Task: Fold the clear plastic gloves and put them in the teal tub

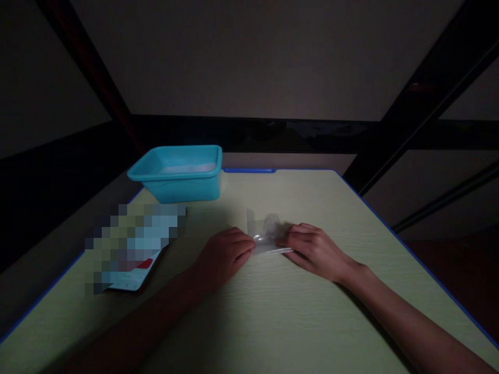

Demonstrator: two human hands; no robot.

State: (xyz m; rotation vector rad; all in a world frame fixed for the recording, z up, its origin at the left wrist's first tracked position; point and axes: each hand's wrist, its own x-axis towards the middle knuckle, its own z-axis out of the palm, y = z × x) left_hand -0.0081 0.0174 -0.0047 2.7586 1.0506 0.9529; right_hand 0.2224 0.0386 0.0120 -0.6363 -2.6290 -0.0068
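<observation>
A small clear plastic bag (266,231) lies on the pale green table (273,311) in the middle of the view. My left hand (224,254) pinches its left edge with curled fingers. From the other side my right hand (315,249) grips the bag's right edge, fingers closed on the plastic. Both forearms rest low over the table. The light is dim, and what the bag contains cannot be made out.
A turquoise plastic tub (177,174) stands at the table's far left. A flat packet with a red mark (132,249), partly blurred out, lies to the left of my hands. The table has a blue rim (249,170). Dark metal bars (413,98) cross behind.
</observation>
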